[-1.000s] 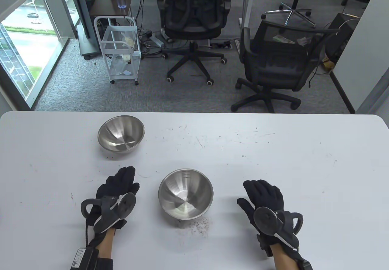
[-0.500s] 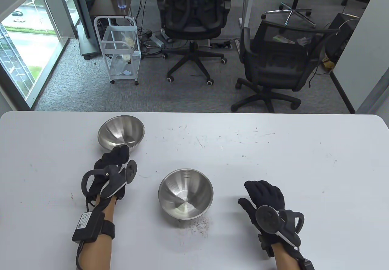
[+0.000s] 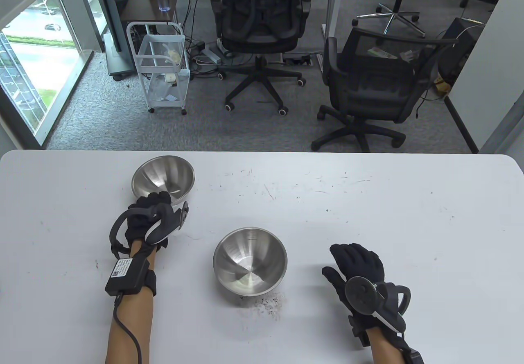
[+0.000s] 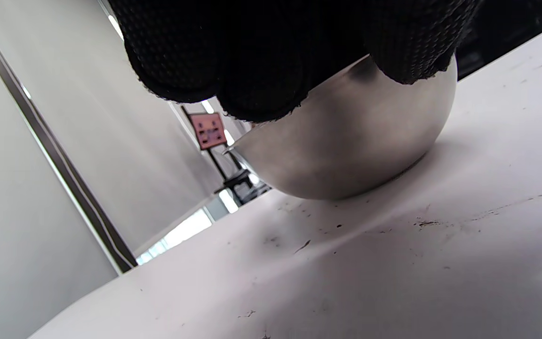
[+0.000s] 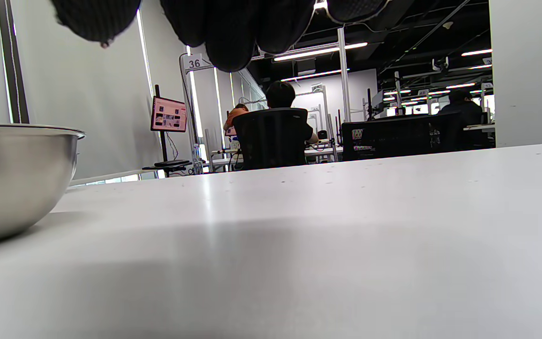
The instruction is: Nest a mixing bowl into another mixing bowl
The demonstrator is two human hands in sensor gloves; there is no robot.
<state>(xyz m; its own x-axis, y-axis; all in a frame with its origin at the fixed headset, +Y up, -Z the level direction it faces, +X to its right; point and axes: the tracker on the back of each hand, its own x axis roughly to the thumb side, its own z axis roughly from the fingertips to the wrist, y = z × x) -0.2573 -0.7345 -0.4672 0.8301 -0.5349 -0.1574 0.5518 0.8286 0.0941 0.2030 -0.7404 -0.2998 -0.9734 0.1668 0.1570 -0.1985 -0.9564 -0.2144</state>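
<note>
Two steel bowls sit upright on the white tabletop [image 3: 368,200], well apart from each other. The far bowl [image 3: 163,179] stands toward the far left part of the tabletop; the near bowl [image 3: 249,261] stands closer to the near edge, about midway between the two hands.

The left hand [image 3: 149,216] reaches up to the far bowl at its near side. In the table view its fingers meet the bowl's near rim. In the left wrist view the gloved fingers [image 4: 261,61] lie over the bowl's rim and upper outer wall, with the bowl's rounded base [image 4: 346,155] resting on the tabletop. Whether the hand has actually clamped onto the rim cannot be told: the fingers touch it, but the grip itself is hidden.

The right hand [image 3: 360,274] lies near the near edge, to the right of the near bowl and apart from it, palm down, fingers spread and relaxed, holding nothing. In the right wrist view its fingertips [image 5: 233,28] hang above the bare tabletop, with the near bowl's side [image 5: 12,174] at the view's left edge.

A patch of dark specks [image 3: 268,303] lies on the tabletop just beside the near bowl, on its near side.
</note>
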